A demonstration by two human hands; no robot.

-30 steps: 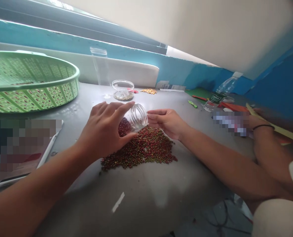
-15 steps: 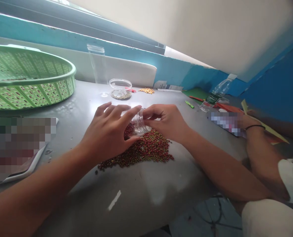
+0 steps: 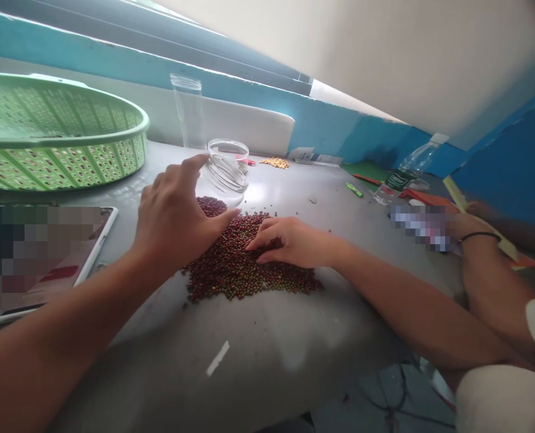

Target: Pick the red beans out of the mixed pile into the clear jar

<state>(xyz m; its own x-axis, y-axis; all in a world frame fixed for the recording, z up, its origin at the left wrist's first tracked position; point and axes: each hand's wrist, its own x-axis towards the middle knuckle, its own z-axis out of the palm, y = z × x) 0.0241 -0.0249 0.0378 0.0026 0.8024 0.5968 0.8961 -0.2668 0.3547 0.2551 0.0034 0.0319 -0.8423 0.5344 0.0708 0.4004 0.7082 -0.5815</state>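
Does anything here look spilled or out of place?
The beans lie loose on the tabletop, mostly heaped together, with a few strays around the edges. Oddest is a ragged pale strip nearer the camera; whether scrap or worn patch, I can't tell.

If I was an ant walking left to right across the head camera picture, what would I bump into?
Green plastic basket → tall clear container → tilted clear jar → small pile of yellow kernels → small bright-green item → plastic water bottle → black wristband on another person.
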